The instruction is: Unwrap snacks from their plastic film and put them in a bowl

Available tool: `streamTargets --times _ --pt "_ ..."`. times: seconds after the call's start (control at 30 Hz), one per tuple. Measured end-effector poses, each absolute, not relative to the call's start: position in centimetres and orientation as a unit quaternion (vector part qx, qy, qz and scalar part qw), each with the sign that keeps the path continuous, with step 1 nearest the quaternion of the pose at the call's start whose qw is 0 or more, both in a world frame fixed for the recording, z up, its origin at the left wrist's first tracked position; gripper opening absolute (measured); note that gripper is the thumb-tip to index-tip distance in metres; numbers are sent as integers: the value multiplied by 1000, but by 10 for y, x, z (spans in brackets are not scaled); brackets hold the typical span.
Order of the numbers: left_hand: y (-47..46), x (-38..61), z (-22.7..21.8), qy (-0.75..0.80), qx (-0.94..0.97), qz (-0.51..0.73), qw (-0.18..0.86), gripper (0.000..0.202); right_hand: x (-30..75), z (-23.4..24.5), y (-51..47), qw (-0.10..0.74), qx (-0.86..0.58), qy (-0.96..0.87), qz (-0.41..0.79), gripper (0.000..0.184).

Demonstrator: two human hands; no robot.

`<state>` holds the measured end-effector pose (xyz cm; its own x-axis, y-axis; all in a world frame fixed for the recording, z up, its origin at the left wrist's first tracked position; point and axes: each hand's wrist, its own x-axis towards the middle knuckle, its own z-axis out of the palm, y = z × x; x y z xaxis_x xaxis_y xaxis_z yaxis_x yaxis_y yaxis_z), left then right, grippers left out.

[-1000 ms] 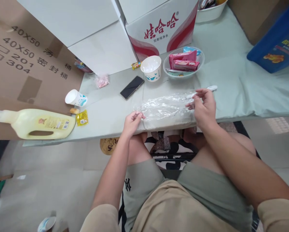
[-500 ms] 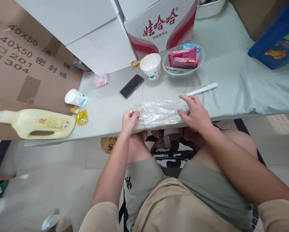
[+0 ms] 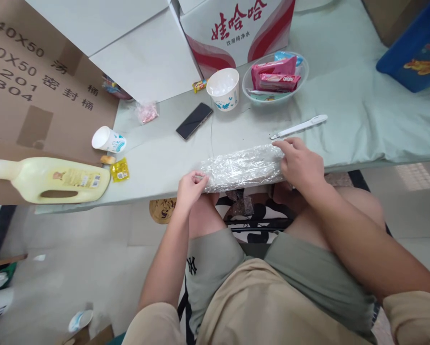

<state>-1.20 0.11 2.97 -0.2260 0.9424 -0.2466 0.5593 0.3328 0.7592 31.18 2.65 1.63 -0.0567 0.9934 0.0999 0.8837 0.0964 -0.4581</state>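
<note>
A crumpled sheet of clear plastic film lies as a long strip along the table's front edge. My left hand pinches its left end between thumb and fingers. At the other end my right hand is closed on the film, its index finger stretched along the upper corner and its thumb hidden. Just beyond the right fingers rests a white utility knife, touched by neither hand.
Behind the film are a phone, a paper cup and a bowl of wrapped snacks. To the left lie a tipped paper cup, a yellow packet and a pale yellow pump bottle. Boxes line the back.
My right hand has moved slightly right and closed on the film's right end. The strip looks straighter and its right end sits higher. My left hand keeps its pinch.
</note>
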Motion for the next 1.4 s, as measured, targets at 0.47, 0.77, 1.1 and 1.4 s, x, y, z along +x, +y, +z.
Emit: streamTargets --times 0.47,0.77,1.1,1.4 --pt "49 20 30 569 569 385 452 49 318 10 14 105 -554 -808 172 82" --pt "49 37 81 435 613 272 601 57 296 30 37 269 -375 -797 391 91" --pt "62 30 67 468 442 423 638 67 265 21 40 312 -429 -560 637 8" --pt "48 56 40 587 455 314 592 28 268 25 48 339 -484 -476 651 25"
